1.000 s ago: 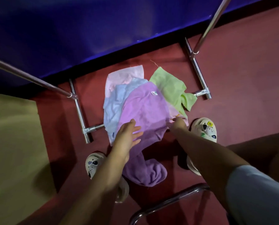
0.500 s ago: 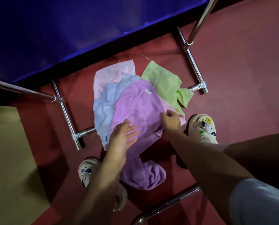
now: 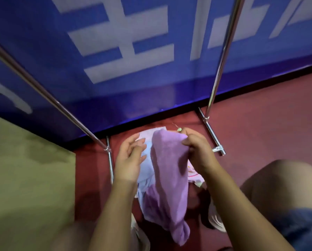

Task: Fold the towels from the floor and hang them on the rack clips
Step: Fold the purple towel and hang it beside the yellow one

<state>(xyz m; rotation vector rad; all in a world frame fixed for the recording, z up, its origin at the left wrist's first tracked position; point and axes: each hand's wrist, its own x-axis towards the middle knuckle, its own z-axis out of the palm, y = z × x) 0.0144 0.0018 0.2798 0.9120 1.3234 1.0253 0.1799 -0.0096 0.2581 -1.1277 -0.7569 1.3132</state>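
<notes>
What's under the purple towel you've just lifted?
Under the purple towel, which the right hand grips, lie a light blue towel and a pale pink one on the red floor. A green corner peeks out; the rest is covered.

Dim corner by the blue banner

A blue banner with large pale characters filled the top of the frame before me; dark red floor ran across the middle and right, and a yellow-green surface lay at lower left.
</notes>
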